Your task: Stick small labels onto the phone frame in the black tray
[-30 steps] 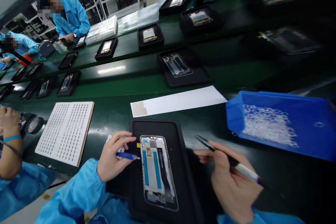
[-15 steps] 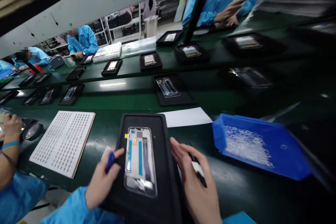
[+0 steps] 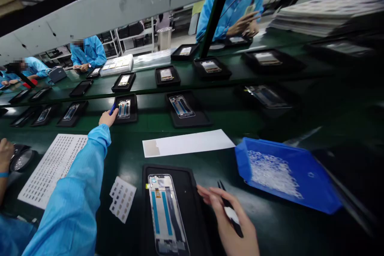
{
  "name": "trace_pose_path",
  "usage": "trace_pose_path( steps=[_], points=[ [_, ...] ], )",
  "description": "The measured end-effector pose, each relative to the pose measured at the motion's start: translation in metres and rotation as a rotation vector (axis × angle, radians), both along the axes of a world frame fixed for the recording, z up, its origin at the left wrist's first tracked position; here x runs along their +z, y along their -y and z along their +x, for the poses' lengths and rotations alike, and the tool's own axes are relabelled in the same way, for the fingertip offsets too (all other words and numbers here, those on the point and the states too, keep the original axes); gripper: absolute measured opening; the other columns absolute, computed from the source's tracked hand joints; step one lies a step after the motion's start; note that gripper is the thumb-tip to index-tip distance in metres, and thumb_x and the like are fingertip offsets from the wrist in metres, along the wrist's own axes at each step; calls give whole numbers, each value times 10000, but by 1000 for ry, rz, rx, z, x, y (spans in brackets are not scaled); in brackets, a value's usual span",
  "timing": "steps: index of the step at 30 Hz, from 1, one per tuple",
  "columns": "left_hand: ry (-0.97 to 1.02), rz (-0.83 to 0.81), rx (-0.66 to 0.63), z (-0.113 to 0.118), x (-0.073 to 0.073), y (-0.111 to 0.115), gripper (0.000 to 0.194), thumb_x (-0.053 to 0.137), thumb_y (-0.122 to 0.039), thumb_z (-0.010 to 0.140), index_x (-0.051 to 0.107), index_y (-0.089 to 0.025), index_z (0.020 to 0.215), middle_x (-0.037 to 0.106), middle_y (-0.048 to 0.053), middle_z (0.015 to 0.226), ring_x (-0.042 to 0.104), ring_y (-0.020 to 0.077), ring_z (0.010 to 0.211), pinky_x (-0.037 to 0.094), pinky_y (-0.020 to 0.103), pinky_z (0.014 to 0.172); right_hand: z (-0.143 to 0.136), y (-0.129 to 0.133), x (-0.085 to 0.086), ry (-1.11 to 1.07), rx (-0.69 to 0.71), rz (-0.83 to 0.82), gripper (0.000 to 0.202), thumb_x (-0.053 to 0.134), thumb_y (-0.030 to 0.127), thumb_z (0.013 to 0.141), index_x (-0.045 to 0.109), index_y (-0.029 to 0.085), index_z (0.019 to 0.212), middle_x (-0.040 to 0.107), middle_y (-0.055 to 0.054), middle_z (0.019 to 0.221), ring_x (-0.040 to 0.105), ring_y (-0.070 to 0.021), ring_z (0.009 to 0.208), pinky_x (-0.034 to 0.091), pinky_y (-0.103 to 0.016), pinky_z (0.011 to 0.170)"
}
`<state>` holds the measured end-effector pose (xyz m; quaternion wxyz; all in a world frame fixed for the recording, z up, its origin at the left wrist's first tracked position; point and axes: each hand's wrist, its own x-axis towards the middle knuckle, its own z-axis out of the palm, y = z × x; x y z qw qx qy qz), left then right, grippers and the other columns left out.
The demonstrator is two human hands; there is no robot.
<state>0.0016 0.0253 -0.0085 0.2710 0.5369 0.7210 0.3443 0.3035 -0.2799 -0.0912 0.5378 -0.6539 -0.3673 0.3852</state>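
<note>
My left hand point(image 3: 108, 118) reaches far forward, closed on a slim blue pen-like tool point(image 3: 112, 109). Its fingers are at the left edge of a black tray point(image 3: 133, 117) that bears a phone frame point(image 3: 124, 109). In front of me lies another black tray point(image 3: 192, 204) with a larger-looking phone frame point(image 3: 164, 212), which has blue strips and a yellow tab. Beside this tray's right edge, my right hand point(image 3: 231, 218) holds black tweezers point(image 3: 237, 229) with a white band, tips pointing forward. Its fingertips are close to the tray rim; contact is unclear.
A cut sticker sheet point(image 3: 123, 199) lies left of the near tray, with a larger dotted sheet point(image 3: 49, 168) beyond. Ahead is a white paper strip point(image 3: 192, 143). At right, a blue bin point(image 3: 315, 184) holds small clear rings. A co-worker's hand point(image 3: 6, 154) is at far left.
My left hand has left the near tray's side and stretched forward to a tray on the line, where none stood before. My right hand stays by the near tray with the tweezers.
</note>
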Motion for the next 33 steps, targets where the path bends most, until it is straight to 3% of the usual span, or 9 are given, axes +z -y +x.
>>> trace_pose_path(
  steps=[3,7,11,15,19,22,26,29,33],
  points=[
    [-42,-36,-111,-4,3,33,347,621,-426,830,729,-122,957,746,89,898,663,284,1027,475,309,881,1,1,3,140,27,25,327,581,513,860,602,219,1002,734,-77,990,698,-239,938,567,-328,832],
    [-59,-187,-329,-15,3,123,289,674,-404,785,756,-158,913,737,36,754,697,206,795,504,267,786,0,-6,9,380,200,130,316,597,516,835,612,248,1004,741,-41,954,708,-232,881,578,-297,757],
    [-178,-206,-681,-32,-4,214,273,631,-376,836,742,-186,998,732,63,897,675,202,845,504,283,793,-16,-21,26,403,535,241,242,597,459,840,642,276,993,746,-20,906,723,-218,759,574,-263,617],
    [-169,-115,-666,-43,-25,266,249,655,-350,839,730,-216,1034,692,83,1040,647,209,960,490,315,889,-48,-39,50,368,876,200,229,501,272,844,665,295,1003,740,-18,961,719,-222,822,562,-290,668],
    [108,-115,-370,-37,-48,282,273,644,-401,841,721,-183,986,639,42,808,589,141,680,484,251,626,-83,-49,60,368,1021,112,313,405,194,833,635,279,1028,733,-16,897,706,-221,833,518,-290,649],
    [502,-163,-109,-24,-57,285,453,629,-548,816,670,-144,1015,518,-33,663,329,32,410,260,181,389,-103,-46,55,346,993,113,238,427,234,853,611,263,1001,725,-23,905,696,-220,835,496,-289,645],
    [887,-213,-86,-5,-58,285,610,690,-662,703,631,-142,1017,490,-61,692,142,-20,358,92,177,349,-114,-37,43,272,1006,109,205,457,222,846,587,263,999,723,-9,906,690,-203,847,495,-294,694],
    [930,-156,-67,1,-59,283,569,675,-701,693,625,-138,761,370,-95,539,126,-3,346,97,183,344,-112,-34,37,306,1009,101,191,457,230,869,583,260,1009,719,-20,953,684,-206,875,503,-311,724],
    [722,231,102,-8,-62,275,690,437,-730,846,438,-167,448,401,-11,545,423,81,500,348,212,449,-108,-33,30,628,961,202,219,492,193,869,604,239,1052,707,-58,952,661,-243,879,507,-362,739]
  ],
)
